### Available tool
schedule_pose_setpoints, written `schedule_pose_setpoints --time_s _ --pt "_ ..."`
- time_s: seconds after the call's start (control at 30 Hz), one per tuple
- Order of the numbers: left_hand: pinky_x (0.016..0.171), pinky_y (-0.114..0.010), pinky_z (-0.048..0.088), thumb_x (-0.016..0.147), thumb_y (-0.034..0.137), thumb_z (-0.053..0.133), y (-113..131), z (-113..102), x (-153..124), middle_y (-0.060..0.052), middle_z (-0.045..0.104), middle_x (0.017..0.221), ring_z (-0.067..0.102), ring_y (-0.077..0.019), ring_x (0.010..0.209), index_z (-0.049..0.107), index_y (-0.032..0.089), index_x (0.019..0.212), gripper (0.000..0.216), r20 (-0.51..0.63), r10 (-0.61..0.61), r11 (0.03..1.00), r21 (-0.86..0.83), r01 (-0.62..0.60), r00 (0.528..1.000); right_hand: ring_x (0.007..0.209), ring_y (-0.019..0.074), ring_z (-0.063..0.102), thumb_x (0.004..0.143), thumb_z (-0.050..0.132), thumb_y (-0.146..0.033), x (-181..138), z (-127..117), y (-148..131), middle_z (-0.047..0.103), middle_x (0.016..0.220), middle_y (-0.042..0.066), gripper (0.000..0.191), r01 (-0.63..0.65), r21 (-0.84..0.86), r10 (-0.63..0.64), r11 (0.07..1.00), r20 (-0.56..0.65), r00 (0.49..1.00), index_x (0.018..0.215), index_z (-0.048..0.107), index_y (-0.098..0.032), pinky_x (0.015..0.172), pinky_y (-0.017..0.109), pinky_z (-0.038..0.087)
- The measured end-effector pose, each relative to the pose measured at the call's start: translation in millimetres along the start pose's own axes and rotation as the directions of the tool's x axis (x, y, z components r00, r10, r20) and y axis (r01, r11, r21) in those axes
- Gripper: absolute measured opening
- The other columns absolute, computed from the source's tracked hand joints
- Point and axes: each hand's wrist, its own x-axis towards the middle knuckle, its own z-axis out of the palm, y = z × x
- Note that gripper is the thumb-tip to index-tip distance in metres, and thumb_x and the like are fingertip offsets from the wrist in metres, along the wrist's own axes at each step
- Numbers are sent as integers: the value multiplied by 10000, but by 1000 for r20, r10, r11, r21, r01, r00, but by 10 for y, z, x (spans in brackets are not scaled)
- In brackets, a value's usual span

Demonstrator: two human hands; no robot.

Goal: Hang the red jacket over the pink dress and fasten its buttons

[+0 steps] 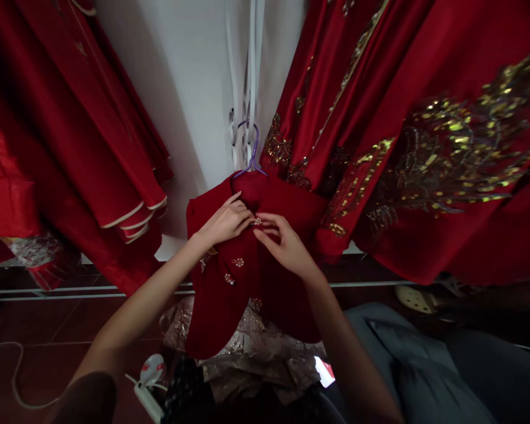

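Observation:
A red jacket (276,277) hangs in front of me on a purple hanger (252,154). Its front is trimmed with jewelled buttons, one of them a flower-shaped button (258,221) near the neckline. My left hand (229,222) rests against the jacket, its fingers closed at the left side of that button. From the right, my right hand (285,242) pinches at the same button with thumb and forefinger. Lower on the jacket sit a pearly ornament (238,262) and another one (229,279). The fingers partly cover the fastening.
Red garments (92,118) hang at the left, and a gold-sequinned red garment (459,141) hangs at the right. White straps (251,65) run down behind the hanger. Shiny beige fabric (256,359) lies below. A power strip (148,401), a cable and a pale clog (415,299) are on the floor.

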Motion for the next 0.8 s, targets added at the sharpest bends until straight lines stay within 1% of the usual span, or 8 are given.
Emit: schedule_pose_setpoints --time_s 0.07,0.13,0.23,0.33,0.43,0.53,0.63,0.8 --pt "1100 -500 241 830 257 514 35 -17 -20 -37 618 776 586 -187 847 649 206 816 144 1 3 1000 18 -4 1000 1246 202 427 847 508 -461 257 169 -32 423 1359 111 522 37 72 -33 997 -56 998 1294 401 -212 1045 368 370" --pt "1095 -479 251 845 268 483 69 -64 -74 -43 618 795 590 -192 855 649 205 840 177 4 -4 997 78 3 1000 1335 218 322 873 418 -512 433 298 -47 338 1434 134 619 -46 97 51 994 -50 997 1381 278 -187 1076 406 331" --pt "1070 -455 275 877 299 427 83 -200 -225 -57 619 821 584 -197 853 643 199 878 237 -14 -29 972 234 31 999 1393 300 157 816 471 -581 498 310 -13 207 1474 228 852 -154 -130 126 979 -200 972 1419 177 -55 1110 479 238" --pt "1004 -467 312 897 313 379 20 -390 -407 -81 619 785 562 -216 832 637 186 845 292 -22 -47 898 437 52 999 1348 387 229 792 530 -532 433 116 39 289 1390 326 884 -181 -428 56 886 -289 956 1373 226 60 1080 530 254" --pt "924 -488 328 891 305 366 -112 -588 -507 -103 623 749 529 -245 838 633 181 768 319 -11 -73 810 583 66 997 1225 407 413 806 527 -467 364 -126 21 446 1245 321 780 -149 -608 8 780 -230 973 1340 302 55 994 537 361" --pt "905 -480 321 869 288 378 -238 -754 -472 -102 611 707 502 -255 856 621 187 695 316 16 -78 746 664 47 997 1141 383 487 814 517 -482 306 -310 -79 500 1177 266 706 -64 -712 -74 699 -161 984 1322 362 -16 946 527 406" --pt "924 -463 306 849 234 379 -266 -855 -354 -90 583 688 484 -255 881 609 184 704 276 6 -84 661 749 51 996 1150 403 449 810 508 -535 268 -443 -192 467 1176 274 692 -36 -804 -149 594 -154 977 1254 427 -12 940 551 387" --pt "941 -468 285 805 182 417 -157 -801 -223 -119 583 815 460 -275 934 605 142 882 207 -85 -97 582 804 126 992 1163 428 406 794 492 -606 333 -704 -209 450 1170 306 754 -37 -884 -137 465 -114 984 1208 428 21 930 568 358"
